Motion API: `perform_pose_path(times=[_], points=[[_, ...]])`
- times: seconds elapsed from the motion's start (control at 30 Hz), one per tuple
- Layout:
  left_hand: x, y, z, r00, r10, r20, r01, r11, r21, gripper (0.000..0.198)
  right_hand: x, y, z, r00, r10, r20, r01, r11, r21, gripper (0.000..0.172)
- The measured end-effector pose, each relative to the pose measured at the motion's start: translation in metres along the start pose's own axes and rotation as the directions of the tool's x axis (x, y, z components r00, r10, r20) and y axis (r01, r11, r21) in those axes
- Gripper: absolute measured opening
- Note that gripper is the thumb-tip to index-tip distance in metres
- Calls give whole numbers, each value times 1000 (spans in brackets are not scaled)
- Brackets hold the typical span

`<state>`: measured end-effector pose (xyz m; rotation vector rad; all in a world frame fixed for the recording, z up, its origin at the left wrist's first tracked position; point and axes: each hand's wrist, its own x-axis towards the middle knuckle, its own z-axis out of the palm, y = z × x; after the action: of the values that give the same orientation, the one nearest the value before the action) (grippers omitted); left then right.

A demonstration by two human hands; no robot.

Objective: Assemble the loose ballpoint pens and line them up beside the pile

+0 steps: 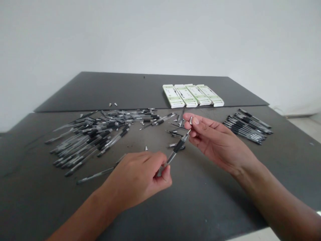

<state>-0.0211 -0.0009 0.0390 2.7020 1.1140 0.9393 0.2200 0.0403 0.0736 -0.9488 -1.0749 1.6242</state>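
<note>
1. Our left hand (139, 177) is closed on a pen (178, 146), whose bare point is directed up to our right hand (215, 140).
2. This right hand pinches a small metal cone (191, 120) — just beside the point.
3. We judge the step as fitting or removing this cone; we cannot tell which. The next move calls for keeping both steadily in line.
4. Around lie loose pens (85, 144) at left, aligned pens (247, 127) at right and, behind, green-white boxes (193, 95).
5. The dark bench (180, 207) stands before a pale wall (160, 36).
</note>
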Motion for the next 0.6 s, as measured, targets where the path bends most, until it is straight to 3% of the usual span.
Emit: perform_pose_path(times=[0.2,0.6], points=[[1,3,1,997,-50,61,47,998,43,21,-6,12,3,989,111,97,-132,961,244,11],[1,7,5,998,-5,61,2,999,47,23,-19,24,9,995,68,68,-81,974,211,16]])
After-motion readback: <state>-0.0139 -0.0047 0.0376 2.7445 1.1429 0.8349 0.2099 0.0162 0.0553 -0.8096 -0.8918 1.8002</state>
